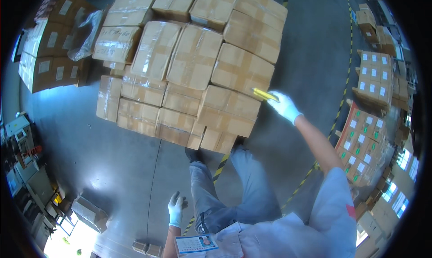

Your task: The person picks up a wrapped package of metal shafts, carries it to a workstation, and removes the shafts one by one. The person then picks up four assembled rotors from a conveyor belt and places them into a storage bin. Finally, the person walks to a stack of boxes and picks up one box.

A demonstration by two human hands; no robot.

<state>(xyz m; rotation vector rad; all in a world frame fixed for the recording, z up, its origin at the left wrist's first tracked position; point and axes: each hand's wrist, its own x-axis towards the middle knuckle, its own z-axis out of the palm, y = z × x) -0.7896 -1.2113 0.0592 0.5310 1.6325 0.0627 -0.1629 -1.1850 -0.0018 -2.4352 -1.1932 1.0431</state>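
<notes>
My right hand [284, 106], in a white glove, is stretched out to the right edge of a large stack of brown cardboard boxes. It is closed around a yellow box cutter [264, 94], whose tip points left, over the edge of a taped carton [243, 70]; whether it touches the cardboard I cannot tell. Low beside my left leg hangs my left hand [177, 208], also white-gloved with grey fingertips, holding nothing, its fingers loosely apart. Clear tape runs across the cartons in front of me, such as the tall one [194, 55] in the middle of the stack.
Yellow-black floor tape [220, 168] runs under my legs, and another line [347, 73] lies to the right. Labelled carton stacks stand at right [373, 78] and upper left [51, 39], with plastic wrap [87, 35] hanging there. Equipment [33, 177] lines the left side.
</notes>
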